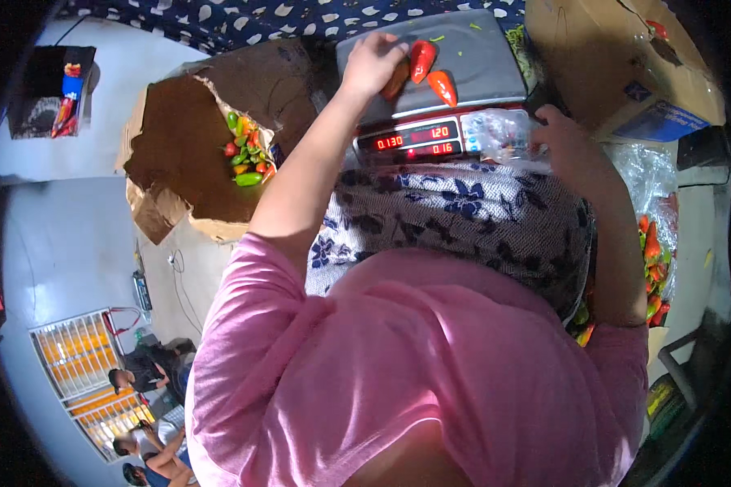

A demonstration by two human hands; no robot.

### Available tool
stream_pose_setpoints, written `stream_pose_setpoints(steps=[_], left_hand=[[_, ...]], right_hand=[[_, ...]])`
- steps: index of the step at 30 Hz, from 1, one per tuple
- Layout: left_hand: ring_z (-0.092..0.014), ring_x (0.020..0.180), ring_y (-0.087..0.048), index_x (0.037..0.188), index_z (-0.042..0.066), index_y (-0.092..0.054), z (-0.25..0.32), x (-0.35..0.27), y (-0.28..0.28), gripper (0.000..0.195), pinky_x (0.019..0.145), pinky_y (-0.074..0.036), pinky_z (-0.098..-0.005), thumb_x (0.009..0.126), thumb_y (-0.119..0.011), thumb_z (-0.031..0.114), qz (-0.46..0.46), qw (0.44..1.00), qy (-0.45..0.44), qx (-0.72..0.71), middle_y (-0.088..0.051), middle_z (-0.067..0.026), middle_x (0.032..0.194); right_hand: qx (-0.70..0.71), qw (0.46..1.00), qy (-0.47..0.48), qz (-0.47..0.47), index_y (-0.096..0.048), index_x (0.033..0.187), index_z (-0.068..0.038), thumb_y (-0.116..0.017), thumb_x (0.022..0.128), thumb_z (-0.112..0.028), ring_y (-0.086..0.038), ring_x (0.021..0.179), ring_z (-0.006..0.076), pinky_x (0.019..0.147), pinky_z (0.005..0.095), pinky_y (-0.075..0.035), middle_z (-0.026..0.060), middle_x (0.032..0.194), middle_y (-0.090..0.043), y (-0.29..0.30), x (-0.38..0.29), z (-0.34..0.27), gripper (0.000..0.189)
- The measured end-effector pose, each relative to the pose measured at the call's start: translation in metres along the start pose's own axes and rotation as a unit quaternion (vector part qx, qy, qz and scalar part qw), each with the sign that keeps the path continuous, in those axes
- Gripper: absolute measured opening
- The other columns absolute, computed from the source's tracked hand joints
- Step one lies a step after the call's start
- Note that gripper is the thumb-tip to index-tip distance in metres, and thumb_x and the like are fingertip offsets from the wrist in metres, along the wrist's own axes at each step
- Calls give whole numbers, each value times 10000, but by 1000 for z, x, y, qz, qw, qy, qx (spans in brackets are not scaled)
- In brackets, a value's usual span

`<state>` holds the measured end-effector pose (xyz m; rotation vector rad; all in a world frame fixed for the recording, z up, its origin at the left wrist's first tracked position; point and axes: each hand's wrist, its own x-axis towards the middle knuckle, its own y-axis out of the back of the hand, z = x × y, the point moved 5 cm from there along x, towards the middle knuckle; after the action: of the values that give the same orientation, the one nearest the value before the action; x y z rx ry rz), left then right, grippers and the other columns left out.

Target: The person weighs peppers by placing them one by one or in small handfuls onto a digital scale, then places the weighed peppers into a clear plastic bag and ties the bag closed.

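Observation:
My left hand (374, 64) is over the grey pan (481, 55) of a digital scale, its fingers curled beside a shaded red pepper (396, 82). Whether the fingers grip that pepper is hard to make out. Two more red peppers lie on the pan to the right of the hand: one upright in view (423, 61), one slanted and more orange (443, 88). Lit red digits show on the scale's display (411, 141). Crumpled clear plastic (505, 135) covers the keypad, and my right hand (557, 137) is at its right end, fingers spread.
On the left stands an open cardboard box (176, 152) with red and green peppers (250, 152). Another cardboard box (591, 67) is at upper right. More peppers (653, 262) lie in clear plastic beside my right arm. Patterned cloth (451, 213) drapes before me. Several people sit at lower left.

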<state>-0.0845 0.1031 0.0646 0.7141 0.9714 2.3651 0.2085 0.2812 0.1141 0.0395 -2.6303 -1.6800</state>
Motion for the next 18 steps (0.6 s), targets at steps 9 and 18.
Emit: stream_pose_setpoints(steps=[9, 18], left_hand=[[-399, 1159, -452, 1249, 212, -505, 40, -14, -53, 729, 869, -465, -458, 697, -579, 681, -41, 945, 110, 306, -505, -189, 1183], [-347, 790, -624, 1054, 158, -585, 24, -18, -23, 509, 661, -525, -437, 688, -682, 498, 44, 963, -51, 262, -547, -176, 1021]], right_hand=[[87, 992, -11, 85, -585, 1055, 2, -455, 716, 70, -574, 896, 321, 782, 378, -451, 155, 1106, -559, 9, -2, 19, 369], [234, 964, -82, 95, -526, 1213, -29, -480, 749, 34, -523, 855, 205, 742, 293, -434, 113, 1236, -507, 22, 4, -4, 471]])
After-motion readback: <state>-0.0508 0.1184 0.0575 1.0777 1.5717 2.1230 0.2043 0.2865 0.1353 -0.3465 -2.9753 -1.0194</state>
